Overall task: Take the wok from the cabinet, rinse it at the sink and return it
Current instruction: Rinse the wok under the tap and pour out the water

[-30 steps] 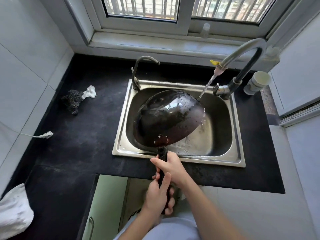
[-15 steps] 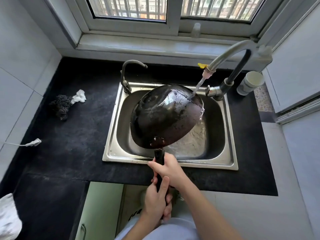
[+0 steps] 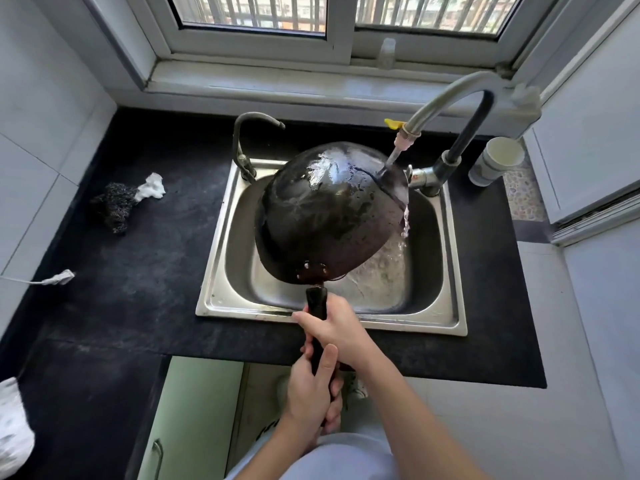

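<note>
Rinsing seems midway: left hand [image 3: 311,393] and right hand [image 3: 337,329] grip the handle of the black round metal wok [image 3: 329,209] over the steel sink [image 3: 214,271]; returning it remains.

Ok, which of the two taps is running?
The tall tap at the sink's right rear, its stream hitting the wok. The short curved tap at the left rear shows no water.

Black wok [image 3: 332,216], silver sink [image 3: 453,306], speckled black counter [image 3: 138,271].
</note>
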### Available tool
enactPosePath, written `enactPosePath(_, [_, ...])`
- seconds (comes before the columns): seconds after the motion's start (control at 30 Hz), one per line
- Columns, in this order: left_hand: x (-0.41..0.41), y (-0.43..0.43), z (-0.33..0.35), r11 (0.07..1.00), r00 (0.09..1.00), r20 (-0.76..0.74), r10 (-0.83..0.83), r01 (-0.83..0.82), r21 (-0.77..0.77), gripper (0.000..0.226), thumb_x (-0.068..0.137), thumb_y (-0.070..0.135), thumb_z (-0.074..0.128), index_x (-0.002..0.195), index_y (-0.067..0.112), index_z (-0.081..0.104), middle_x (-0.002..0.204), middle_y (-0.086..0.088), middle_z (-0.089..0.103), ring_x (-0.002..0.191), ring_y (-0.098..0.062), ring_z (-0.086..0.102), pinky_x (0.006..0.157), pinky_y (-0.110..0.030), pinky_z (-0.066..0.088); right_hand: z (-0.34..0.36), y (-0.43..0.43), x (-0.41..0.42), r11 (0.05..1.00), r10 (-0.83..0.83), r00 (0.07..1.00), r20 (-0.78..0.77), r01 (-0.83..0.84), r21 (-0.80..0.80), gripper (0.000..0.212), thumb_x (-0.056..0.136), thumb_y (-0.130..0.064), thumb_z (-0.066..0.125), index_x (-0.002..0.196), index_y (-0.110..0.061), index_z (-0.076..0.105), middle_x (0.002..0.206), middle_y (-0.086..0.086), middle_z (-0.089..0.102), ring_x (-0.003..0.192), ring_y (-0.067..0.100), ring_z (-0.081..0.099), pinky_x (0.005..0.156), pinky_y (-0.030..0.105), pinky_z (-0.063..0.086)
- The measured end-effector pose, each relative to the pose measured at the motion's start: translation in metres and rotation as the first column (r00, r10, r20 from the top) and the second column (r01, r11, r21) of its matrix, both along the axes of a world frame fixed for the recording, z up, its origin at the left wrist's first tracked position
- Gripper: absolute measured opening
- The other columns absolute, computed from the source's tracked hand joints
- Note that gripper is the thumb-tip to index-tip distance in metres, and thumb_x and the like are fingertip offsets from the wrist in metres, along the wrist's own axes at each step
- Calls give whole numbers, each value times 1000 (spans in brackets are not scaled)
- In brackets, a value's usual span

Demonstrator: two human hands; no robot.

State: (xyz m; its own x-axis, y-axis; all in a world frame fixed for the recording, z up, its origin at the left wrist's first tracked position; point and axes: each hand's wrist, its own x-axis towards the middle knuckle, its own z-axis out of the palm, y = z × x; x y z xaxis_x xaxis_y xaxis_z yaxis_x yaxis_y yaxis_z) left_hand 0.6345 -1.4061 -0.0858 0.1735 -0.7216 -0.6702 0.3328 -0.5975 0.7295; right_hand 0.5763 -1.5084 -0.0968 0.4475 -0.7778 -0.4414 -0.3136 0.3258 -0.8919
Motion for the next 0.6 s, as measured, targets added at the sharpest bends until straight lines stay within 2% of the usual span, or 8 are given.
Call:
enactPosePath(0.13, [-2,-9,2,1000,1000,4,1,-1,-21,48,79,54,54,75,7,46,51,-9,43,28,-16,30,33,-15,28,-1,-10,-3,1000,5,1000,3,-5,1,24,84,-34,70,83,-15,55,59,2,64,51,24,67,66,61,59])
enactPosePath(0.27, [-7,-24,5,999,1000,-16,23,-24,-22,46,78,54,55,78,8,47,53,-9,43,28,-16,30,34,-16,28,3,-25,-8,1000,27,999,26,-27,-14,22,89,-29,68,84,-13,54,57,4,63,50,24,67,66,59,61])
enactPosePath(0.4, [-14,-40,6,999,999,-1,37,-37,-24,41,82,53,55,85,12,49,53,-8,44,29,-17,31,33,-18,28,6,-43,-13,998,38,999,-8,-39,-44,24,86,-34,70,83,-16,55,57,5,64,53,26,67,69,56,61])
enactPosePath(0.53, [-22,-57,8,998,998,25,57,-56,-25,36,93,41,54,87,6,48,51,-7,44,28,-16,31,33,-18,27,13,-60,-20,998,49,998,40,-47,-30,21,93,-15,69,81,-11,52,57,12,59,45,21,62,52,34,55])
enactPosePath(0.6, [-27,-67,9,997,997,30,64,-63,-33,33,95,38,54,91,5,49,51,-7,43,28,-16,30,32,-17,27,18,-69,-24,998,55,996,66,-53,-22,22,94,-12,69,81,-9,52,58,13,57,42,16,59,49,28,52])
